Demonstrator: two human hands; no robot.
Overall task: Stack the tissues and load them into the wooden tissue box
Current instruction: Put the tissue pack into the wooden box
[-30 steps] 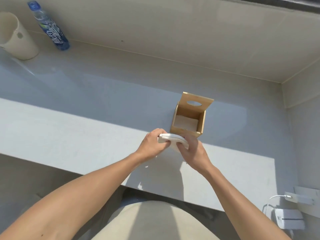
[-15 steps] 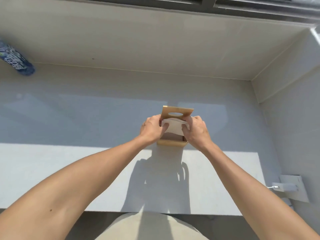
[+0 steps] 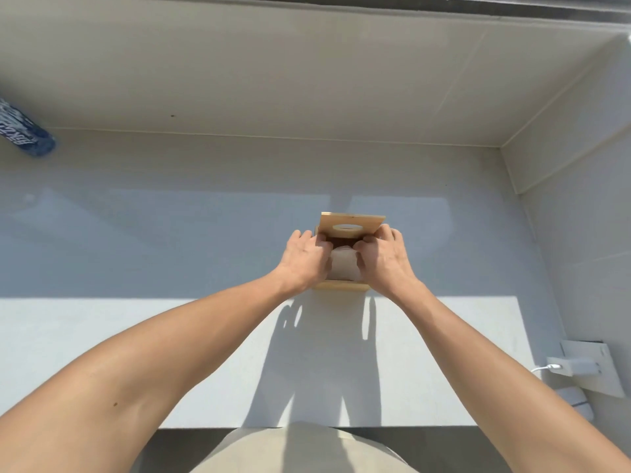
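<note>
The wooden tissue box (image 3: 341,286) stands on the pale counter, its lid (image 3: 351,227) with an oval slot tipped up at the back. A white stack of tissues (image 3: 343,266) sits inside the open box, bulging upward. My left hand (image 3: 305,259) presses on the stack's left side and my right hand (image 3: 380,257) on its right side, with the fingers of both curled down into the box over the tissues. The hands hide the box's side walls and the lower part of the stack.
A blue-labelled water bottle (image 3: 24,134) lies at the far left by the wall. A white charger (image 3: 573,367) with a cable is plugged in at a wall plate low on the right. The counter's near edge (image 3: 205,427) runs just above my lap.
Both hands carried the tissue stack from in front of the box up over its opening and then down inside it. The view tilted upward, so the cup at the left left the frame.
</note>
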